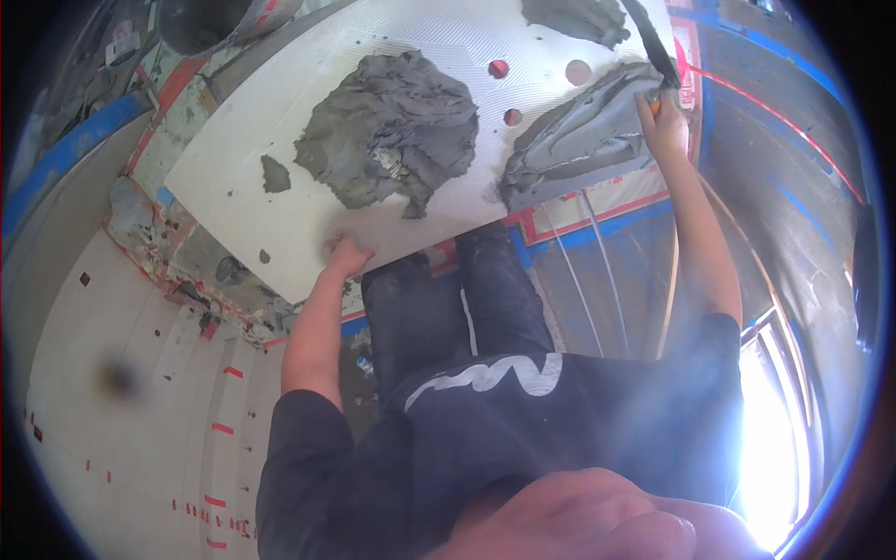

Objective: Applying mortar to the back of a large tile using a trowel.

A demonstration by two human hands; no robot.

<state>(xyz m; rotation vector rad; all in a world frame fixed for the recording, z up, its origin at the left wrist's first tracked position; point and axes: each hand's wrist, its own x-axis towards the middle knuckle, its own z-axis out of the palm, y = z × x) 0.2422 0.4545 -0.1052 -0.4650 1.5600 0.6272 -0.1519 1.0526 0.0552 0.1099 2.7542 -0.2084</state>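
Note:
A large white tile [280, 159] lies flat in front of me, its ribbed back up, with three round holes [511, 117] near its right side. A big heap of grey mortar [392, 126] sits at its middle, and a smaller smear [574, 19] lies at the far edge. My left hand [347, 252] grips the tile's near edge, thumb on top. My right hand [663, 121] holds a trowel [651, 42] by its orange handle. The dark blade rests over a combed band of mortar [583, 131] on the tile's right part.
A dark bucket [201, 19] stands at the far left. White floor tiles [121, 411] with red spacers [222, 428] lie to my left. Rough mortared ground [201, 252] shows under the tile's left edge. Blue and red tape lines [607, 224] and thin cables [597, 261] run on the right, beside a glaring window [770, 448].

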